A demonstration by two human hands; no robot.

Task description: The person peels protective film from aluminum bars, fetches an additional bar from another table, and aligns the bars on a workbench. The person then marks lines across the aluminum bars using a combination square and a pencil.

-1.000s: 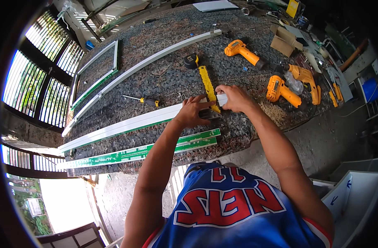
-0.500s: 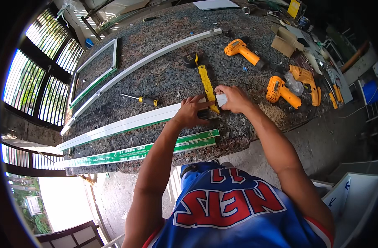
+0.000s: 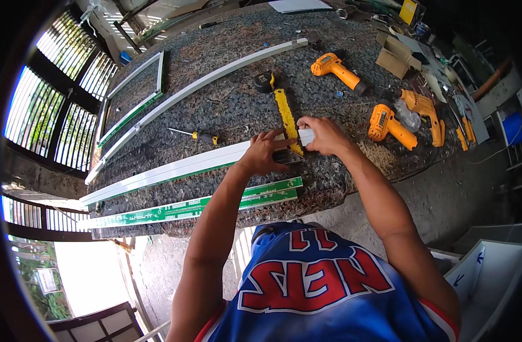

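My left hand (image 3: 265, 153) is closed over the right end of a long white metal bar (image 3: 181, 168), its fingertips next to a worn yellow square-like tool (image 3: 285, 114). That tool lies across the bar's end, with a thin metal edge below it. My right hand (image 3: 327, 137) pinches a short white block-like end piece (image 3: 306, 137) just right of the yellow tool. Whether this piece joins the long bar cannot be told, as the tool and fingers cover the spot. Beyond the tool's far end sits a black and yellow tape measure (image 3: 264, 82).
Left of my hands lies a screwdriver (image 3: 199, 137). Nearer me are green-wrapped bars (image 3: 272, 188). Farther off rest another long white bar (image 3: 215, 73) and a white frame (image 3: 134, 74). Orange cordless drills (image 3: 391, 126), a second orange power tool (image 3: 424, 111) and an open cardboard box (image 3: 396, 56) stand right.
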